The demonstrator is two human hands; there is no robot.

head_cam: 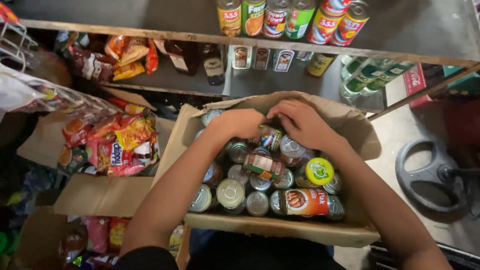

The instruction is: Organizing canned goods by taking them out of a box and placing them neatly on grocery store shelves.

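— While the cardboard box (280,227) is nearly full of cans, what is held?
— A small can (271,139) at the back is clasped by both hands (242,122), (301,121); few cans are placed on the shelf (150,34).

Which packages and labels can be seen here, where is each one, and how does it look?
Cardboard box: centre, open, brown, full of cans; both hands reach inside.
Lying can: box front, orange label.
Yellow-green lid: box right, round.
Shelf cans: top, red, green and yellow labels.
Snack bags: left box, red and yellow.
Bottles: lower shelf, dark glass.
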